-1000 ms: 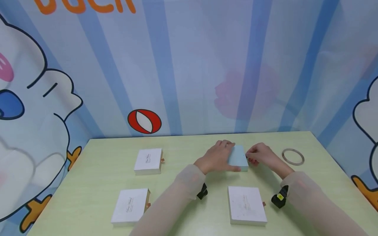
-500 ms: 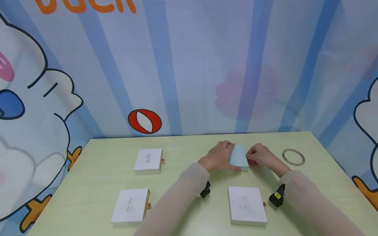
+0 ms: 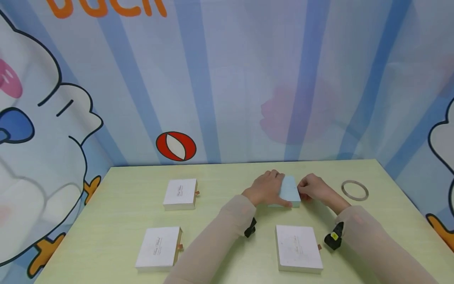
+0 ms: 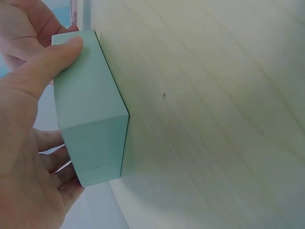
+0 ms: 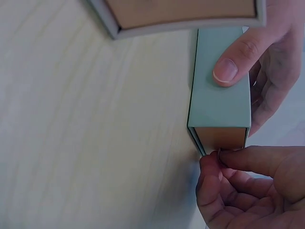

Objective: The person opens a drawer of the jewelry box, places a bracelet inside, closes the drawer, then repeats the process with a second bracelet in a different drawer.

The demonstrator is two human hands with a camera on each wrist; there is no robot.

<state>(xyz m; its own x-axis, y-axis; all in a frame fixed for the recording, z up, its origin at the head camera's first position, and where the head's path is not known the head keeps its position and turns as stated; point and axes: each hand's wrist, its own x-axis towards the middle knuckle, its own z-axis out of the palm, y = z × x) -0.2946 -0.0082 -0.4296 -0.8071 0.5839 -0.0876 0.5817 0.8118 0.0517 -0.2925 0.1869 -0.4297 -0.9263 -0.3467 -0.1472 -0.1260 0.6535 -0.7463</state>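
A pale blue-green box [image 3: 291, 188] lies on the table toward the back right. My left hand [image 3: 266, 188] grips it, the thumb on the near long side and the fingers on the far side, as the left wrist view of the box [image 4: 88, 90] shows. At its right end is a brown drawer face [image 5: 220, 137]. There my right hand [image 3: 313, 187] pinches a small pull tab between thumb and forefinger, mostly hidden by the fingertips. The drawer face sits about level with the sleeve's edge.
Three white boxes with small brown tabs lie about: back left [image 3: 181, 193], front left [image 3: 157, 248] and front right [image 3: 299, 248]. A thin greyish ring [image 3: 355, 190] lies right of my right hand. A printed blue curtain [image 3: 234, 79] hangs behind the table.
Both hands keep their hold on the blue-green box, which stays in place. The head view has shifted slightly, and my left forearm has moved a little to the right.
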